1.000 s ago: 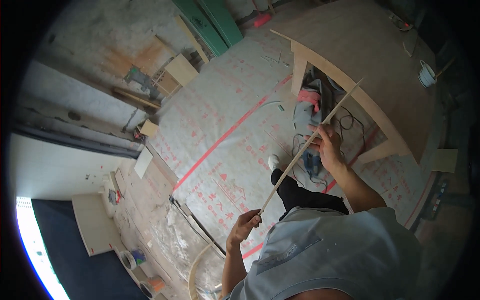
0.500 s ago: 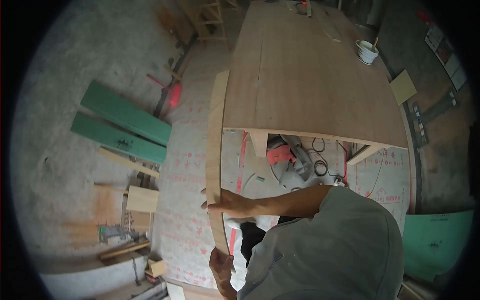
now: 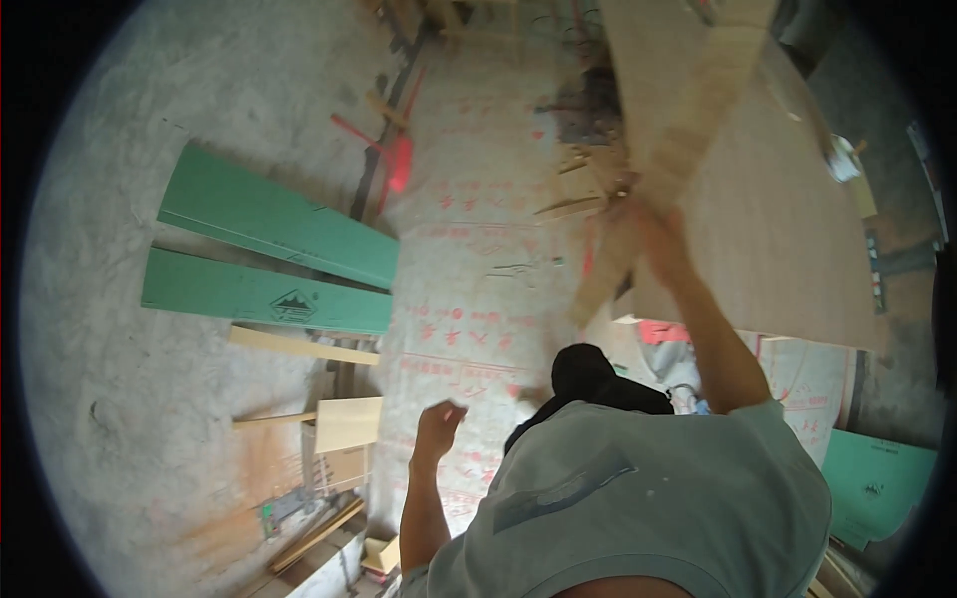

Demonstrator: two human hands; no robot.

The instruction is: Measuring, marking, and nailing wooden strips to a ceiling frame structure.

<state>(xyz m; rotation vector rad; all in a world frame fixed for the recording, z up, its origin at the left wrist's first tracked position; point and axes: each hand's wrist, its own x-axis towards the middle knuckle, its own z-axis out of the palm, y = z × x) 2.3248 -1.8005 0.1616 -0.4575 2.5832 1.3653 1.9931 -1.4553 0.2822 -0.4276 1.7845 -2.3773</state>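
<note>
Wooden strip [image 3: 690, 149], long, flat, pale

floor sheet [image 3: 429, 374]: rows of red print [image 3: 459, 336], chars plus small round marks & thin lines, running across from its l. edge nr the green boards; many chars blurred, esp. twd the far end. lower green board [image 3: 219, 282]: dark mountain-in-diamond logo [image 3: 294, 305] nr its bottom edge, twd the r. end, w/ tiny marks beside it, too sm. to read. upper green board [image 3: 269, 214]: few tiny dark marks along its lower edge, illeg. green panel [image 3: 862, 463] at r.: same sort of dark logo [image 3: 873, 489] abt mid, sm. line of print nr top edge, illeg. shirt [image 3: 718, 498]: dark chest patch [image 3: 563, 495] w/ pale oval marking, lettering unclear.
</note>
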